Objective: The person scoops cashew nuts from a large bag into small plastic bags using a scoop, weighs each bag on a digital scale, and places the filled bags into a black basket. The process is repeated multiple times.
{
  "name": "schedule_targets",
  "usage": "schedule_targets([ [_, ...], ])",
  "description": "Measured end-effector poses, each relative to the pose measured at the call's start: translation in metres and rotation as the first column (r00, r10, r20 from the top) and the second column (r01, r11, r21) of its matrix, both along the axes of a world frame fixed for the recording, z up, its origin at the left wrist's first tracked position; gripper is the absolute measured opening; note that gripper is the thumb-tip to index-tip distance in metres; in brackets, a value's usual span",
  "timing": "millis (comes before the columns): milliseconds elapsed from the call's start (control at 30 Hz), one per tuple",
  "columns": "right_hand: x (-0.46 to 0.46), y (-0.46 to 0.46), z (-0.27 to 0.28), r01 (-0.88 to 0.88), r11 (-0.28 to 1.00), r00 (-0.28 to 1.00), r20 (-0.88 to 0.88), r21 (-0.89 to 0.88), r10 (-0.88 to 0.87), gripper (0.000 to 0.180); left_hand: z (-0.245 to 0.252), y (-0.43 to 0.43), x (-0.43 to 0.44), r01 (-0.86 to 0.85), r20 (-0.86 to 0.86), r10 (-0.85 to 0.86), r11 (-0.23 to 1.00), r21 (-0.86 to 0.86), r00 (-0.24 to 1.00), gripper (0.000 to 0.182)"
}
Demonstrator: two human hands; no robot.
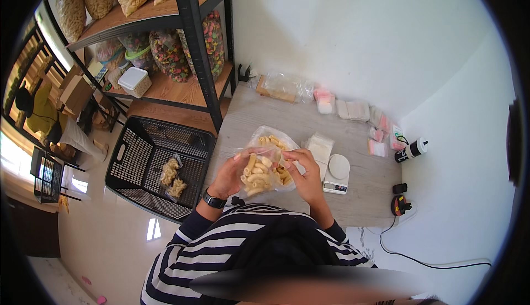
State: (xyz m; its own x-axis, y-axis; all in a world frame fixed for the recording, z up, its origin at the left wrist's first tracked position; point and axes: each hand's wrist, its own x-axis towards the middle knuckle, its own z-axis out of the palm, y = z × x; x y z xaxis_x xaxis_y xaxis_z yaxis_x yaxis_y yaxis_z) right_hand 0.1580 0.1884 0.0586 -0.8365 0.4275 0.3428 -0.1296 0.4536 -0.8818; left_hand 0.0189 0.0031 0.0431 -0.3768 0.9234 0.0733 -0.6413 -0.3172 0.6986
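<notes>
Between my hands is a small clear plastic bag of tube-shaped snacks. My left hand, with a dark watch at its wrist, holds the bag's left side. The fingers of my right hand pinch the upper right edge of the same bag. Beneath it lies a larger, opened plastic bag with more snack tubes. To the right of my right hand, a white digital kitchen scale stands beside a stack of clear empty bags. Two filled bags rest in a black plastic crate at left.
A metal-framed shelf with large snack bags stands at upper left. Packs of small bags line the wall. A bottle and a corded power socket sit at right. Another person is at far left.
</notes>
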Motion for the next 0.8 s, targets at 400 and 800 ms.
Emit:
schedule_targets([
  [400, 0.022, 0.024, -0.015, 0.076, 0.891, 0.887, 0.378, 0.448, -0.266, 0.027, -0.009, -0.022, -0.026, -0.220, -0.445, 0.129, 0.962, -0.160, 0.886, 0.104],
  [800, 0.022, 0.026, -0.029, 0.140, 0.962, 0.852, 0.466, 0.236, -0.238, 0.017, -0.083, -0.046, -0.014, 0.006, -0.540, -0.347, 0.845, -0.534, 0.766, 0.082],
])
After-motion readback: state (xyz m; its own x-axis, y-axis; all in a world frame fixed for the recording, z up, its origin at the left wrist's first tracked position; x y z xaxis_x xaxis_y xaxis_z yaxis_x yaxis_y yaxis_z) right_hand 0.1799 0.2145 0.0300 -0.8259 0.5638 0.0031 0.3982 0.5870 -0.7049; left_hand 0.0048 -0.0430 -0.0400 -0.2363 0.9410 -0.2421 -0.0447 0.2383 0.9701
